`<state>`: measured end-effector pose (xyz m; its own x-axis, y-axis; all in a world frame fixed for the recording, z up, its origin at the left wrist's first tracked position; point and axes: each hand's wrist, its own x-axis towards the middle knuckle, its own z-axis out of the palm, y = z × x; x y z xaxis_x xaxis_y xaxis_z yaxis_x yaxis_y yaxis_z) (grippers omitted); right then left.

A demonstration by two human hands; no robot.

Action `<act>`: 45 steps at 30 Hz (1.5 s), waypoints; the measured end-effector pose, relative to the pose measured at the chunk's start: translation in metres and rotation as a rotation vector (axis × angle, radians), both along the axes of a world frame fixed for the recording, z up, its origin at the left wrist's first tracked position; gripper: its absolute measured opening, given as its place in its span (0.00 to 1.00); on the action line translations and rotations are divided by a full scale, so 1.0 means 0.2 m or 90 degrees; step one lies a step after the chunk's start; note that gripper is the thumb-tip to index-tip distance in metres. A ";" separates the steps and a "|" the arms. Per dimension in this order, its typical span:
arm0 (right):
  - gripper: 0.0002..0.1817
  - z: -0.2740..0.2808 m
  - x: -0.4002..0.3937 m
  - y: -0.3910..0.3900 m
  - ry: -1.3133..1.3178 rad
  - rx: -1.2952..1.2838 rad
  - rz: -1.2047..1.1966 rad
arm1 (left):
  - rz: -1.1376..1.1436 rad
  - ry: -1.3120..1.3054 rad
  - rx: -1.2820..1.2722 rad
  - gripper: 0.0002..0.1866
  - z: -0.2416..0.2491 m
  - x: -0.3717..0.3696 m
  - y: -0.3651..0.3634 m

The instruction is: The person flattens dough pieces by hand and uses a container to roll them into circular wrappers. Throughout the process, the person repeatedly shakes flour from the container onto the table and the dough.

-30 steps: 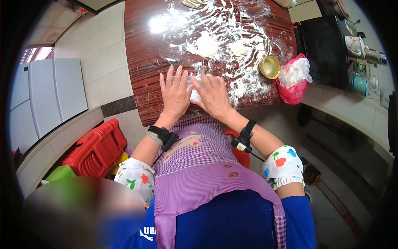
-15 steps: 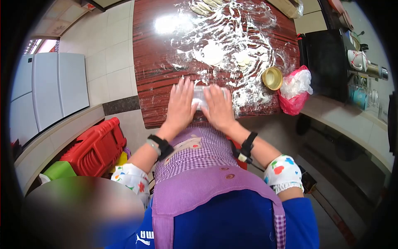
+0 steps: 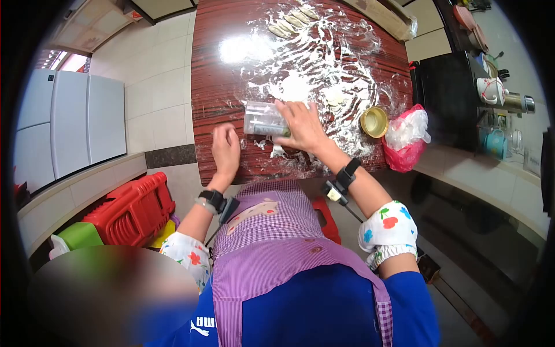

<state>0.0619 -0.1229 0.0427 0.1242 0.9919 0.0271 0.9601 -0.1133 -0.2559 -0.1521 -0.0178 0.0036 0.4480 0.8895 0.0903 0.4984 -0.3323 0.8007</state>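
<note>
My right hand (image 3: 300,128) grips a clear plastic bottle (image 3: 261,125) lying on its side, lifted a little over the floured wooden table (image 3: 214,69). A small flattened piece of dough (image 3: 278,151) lies on the table just below the bottle. Left of it, my left hand (image 3: 225,149) rests near the table's front edge and holds nothing. A round lump of dough (image 3: 292,87) and a few small dough discs (image 3: 335,98) lie in the flour beyond the bottle. Several folded dumplings (image 3: 289,24) sit at the far end.
A small gold bowl (image 3: 374,121) and a pink plastic bag (image 3: 406,140) stand at the table's right edge. A black cabinet (image 3: 448,75) with mugs is at the right. A red plastic stool (image 3: 130,208) and a white fridge (image 3: 75,127) are at the left.
Both hands were pressed flat on the bottle, rolling it. Now my right hand has picked the bottle up and moved it away, and my left hand has drawn back to the left.
</note>
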 end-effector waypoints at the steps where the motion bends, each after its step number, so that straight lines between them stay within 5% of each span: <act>1: 0.50 -0.01 0.01 -0.02 -0.003 0.001 0.003 | -0.043 0.017 -0.020 0.06 -0.02 -0.03 -0.05; 3: 0.51 0.00 0.05 -0.04 0.083 -0.111 -0.039 | -0.096 0.042 -0.147 0.07 -0.04 -0.01 -0.13; 5: 0.52 0.04 0.10 -0.05 0.126 -0.166 -0.079 | -0.176 0.006 -0.030 0.10 -0.13 0.07 -0.16; 7: 0.55 0.03 0.16 -0.10 0.286 -0.112 -0.261 | -0.208 0.016 0.048 0.15 -0.11 0.18 -0.15; 10: 0.54 -0.10 0.23 -0.24 0.420 -0.001 -0.342 | -0.225 0.151 0.036 0.14 -0.10 0.30 -0.18; 13: 0.49 0.03 0.20 -0.31 0.653 0.047 -0.419 | -0.255 0.129 0.051 0.11 -0.15 0.32 -0.20; 17: 0.50 -0.05 0.20 -0.44 0.701 0.089 -0.443 | -0.220 0.009 -0.025 0.08 -0.08 0.38 -0.15; 21: 0.51 0.00 0.17 -0.49 0.734 0.097 -0.483 | -0.340 -0.034 0.256 0.08 -0.05 0.46 0.00; 25: 0.53 -0.03 0.17 -0.53 0.630 0.070 -0.479 | -0.557 0.071 0.377 0.14 -0.13 0.33 -0.07; 31: 0.54 -0.02 0.10 -0.42 0.352 -0.001 -0.390 | -0.574 0.198 0.363 0.23 -0.13 0.09 -0.23; 35: 0.53 0.07 0.03 -0.30 0.080 0.075 -0.219 | -0.346 0.105 0.251 0.22 -0.04 0.04 -0.18; 40: 0.51 0.10 -0.08 -0.23 0.024 0.035 -0.029 | -0.056 -0.052 0.111 0.18 0.04 0.06 -0.06; 45: 0.47 0.05 -0.19 -0.28 -0.041 0.045 0.014 | -0.224 0.098 0.188 0.21 0.08 0.23 -0.11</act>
